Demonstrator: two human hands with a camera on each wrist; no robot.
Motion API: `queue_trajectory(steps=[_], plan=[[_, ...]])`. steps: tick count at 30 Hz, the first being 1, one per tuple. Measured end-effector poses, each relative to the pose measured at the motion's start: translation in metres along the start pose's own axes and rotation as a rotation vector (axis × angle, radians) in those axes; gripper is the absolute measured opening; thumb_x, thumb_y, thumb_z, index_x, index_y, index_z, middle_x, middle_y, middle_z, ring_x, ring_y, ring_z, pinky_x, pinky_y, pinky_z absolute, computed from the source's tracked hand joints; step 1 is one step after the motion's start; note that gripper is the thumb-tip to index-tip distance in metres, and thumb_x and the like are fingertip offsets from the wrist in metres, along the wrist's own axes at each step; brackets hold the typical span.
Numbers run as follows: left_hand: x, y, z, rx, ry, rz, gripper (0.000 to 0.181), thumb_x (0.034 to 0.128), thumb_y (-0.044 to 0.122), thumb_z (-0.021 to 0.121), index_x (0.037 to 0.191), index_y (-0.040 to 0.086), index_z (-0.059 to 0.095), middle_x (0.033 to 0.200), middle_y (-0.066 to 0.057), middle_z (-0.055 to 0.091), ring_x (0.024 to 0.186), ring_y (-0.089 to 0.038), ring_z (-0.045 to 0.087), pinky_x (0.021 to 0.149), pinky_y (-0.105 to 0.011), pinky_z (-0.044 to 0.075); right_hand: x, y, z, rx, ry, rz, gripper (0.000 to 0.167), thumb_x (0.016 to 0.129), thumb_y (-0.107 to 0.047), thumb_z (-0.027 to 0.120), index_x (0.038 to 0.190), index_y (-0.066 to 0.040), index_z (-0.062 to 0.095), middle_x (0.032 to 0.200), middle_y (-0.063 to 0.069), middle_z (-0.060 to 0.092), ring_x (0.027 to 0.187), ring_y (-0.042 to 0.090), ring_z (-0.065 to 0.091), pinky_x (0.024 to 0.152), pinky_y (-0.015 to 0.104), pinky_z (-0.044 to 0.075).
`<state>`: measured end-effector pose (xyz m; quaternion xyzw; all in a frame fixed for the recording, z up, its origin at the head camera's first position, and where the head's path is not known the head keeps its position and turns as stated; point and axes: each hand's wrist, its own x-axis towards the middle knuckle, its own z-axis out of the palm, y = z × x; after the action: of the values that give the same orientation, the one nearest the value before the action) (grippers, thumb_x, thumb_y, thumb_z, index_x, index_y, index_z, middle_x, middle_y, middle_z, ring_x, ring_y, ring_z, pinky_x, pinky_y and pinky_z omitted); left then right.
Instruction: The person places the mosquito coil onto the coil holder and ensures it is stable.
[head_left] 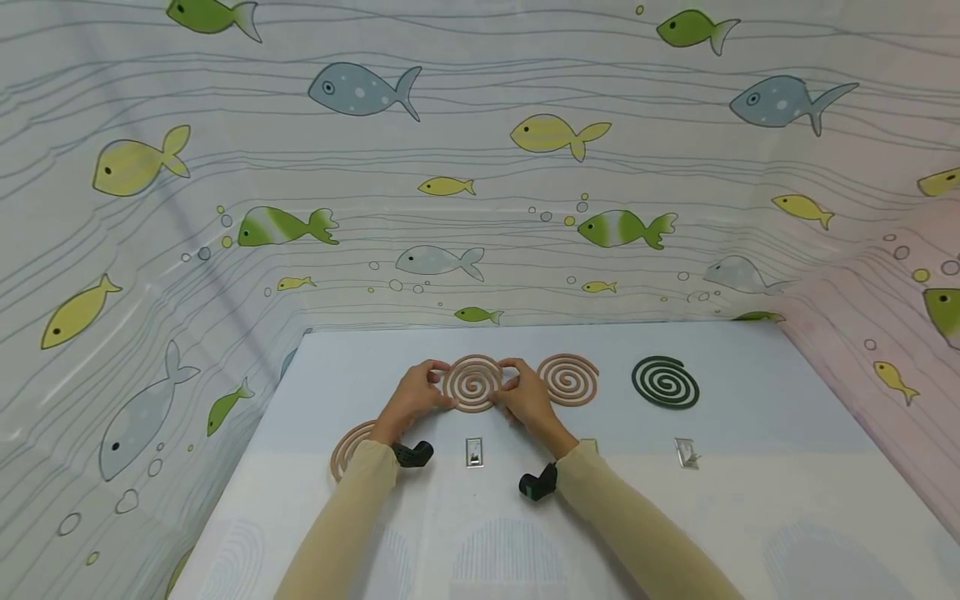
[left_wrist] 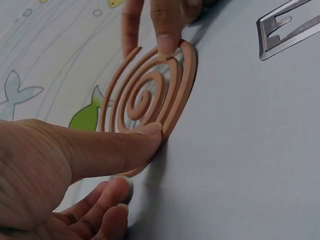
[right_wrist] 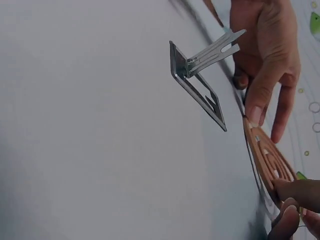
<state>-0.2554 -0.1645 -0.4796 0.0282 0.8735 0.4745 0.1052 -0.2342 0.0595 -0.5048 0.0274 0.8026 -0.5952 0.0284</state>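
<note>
A brown mosquito coil [head_left: 472, 385] is held between both hands, tilted in the left wrist view with its upper side in sight. My left hand [head_left: 417, 392] pinches its left rim, the thumb [left_wrist: 120, 152] lying across the outer rings and the other fingers beneath. At the opposite rim my right hand [head_left: 528, 400] grips with thumb and fingers. A shadow under the coil in the left wrist view suggests it is off the table. Just nearer the person lies a small metal coil stand [head_left: 474, 452]; its prong sticks up in the right wrist view.
Right of the hands lie another brown coil [head_left: 567, 381] and a dark green coil [head_left: 665, 383]. One more brown coil [head_left: 346, 450] is partly under the left forearm. Another metal stand [head_left: 686, 453] sits at right; a further one [head_left: 589, 445] is mostly hidden by the right sleeve.
</note>
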Motion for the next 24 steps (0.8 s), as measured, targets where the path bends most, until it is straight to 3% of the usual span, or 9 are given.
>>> queue_trajectory(steps=[8, 13, 18, 24], plan=[[0.0, -0.003, -0.006, -0.029, -0.053, 0.014, 0.075, 0.0733, 0.002, 0.09, 0.141, 0.011, 0.06, 0.128, -0.016, 0.056, 0.091, -0.024, 0.059, 0.09, -0.044, 0.045, -0.002, -0.007, -0.002, 0.13, -0.059, 0.05, 0.057, 0.09, -0.009, 0.08, 0.141, -0.011, 0.053, 0.081, 0.011, 0.072, 0.044, 0.012, 0.052, 0.042, 0.025, 0.045], [0.001, -0.003, -0.01, -0.021, -0.073, 0.017, 0.077, 0.0801, 0.011, 0.089, 0.148, 0.013, 0.054, 0.134, -0.016, 0.058, 0.09, -0.023, 0.059, 0.081, -0.038, 0.047, -0.002, -0.009, -0.003, 0.193, -0.042, 0.05, 0.062, 0.09, -0.007, 0.079, 0.145, -0.009, 0.051, 0.081, 0.01, 0.073, 0.045, 0.011, 0.048, 0.044, 0.025, 0.042], [0.002, -0.004, -0.015, -0.145, -0.094, 0.007, 0.068, 0.0879, 0.015, 0.083, 0.149, 0.017, 0.054, 0.135, -0.019, 0.06, 0.092, -0.025, 0.062, 0.072, -0.036, 0.052, -0.006, -0.016, -0.004, 0.256, -0.04, 0.046, 0.066, 0.091, -0.005, 0.078, 0.149, -0.008, 0.047, 0.086, 0.013, 0.075, 0.046, 0.011, 0.043, 0.046, 0.028, 0.041], [0.003, -0.005, -0.015, -0.286, -0.13, -0.001, 0.065, 0.0893, 0.011, 0.082, 0.148, 0.021, 0.056, 0.123, -0.02, 0.066, 0.091, -0.024, 0.068, 0.075, -0.037, 0.056, -0.011, -0.024, -0.006, 0.291, -0.07, 0.036, 0.067, 0.092, -0.005, 0.078, 0.151, -0.014, 0.047, 0.088, 0.014, 0.076, 0.046, 0.012, 0.043, 0.048, 0.03, 0.043]])
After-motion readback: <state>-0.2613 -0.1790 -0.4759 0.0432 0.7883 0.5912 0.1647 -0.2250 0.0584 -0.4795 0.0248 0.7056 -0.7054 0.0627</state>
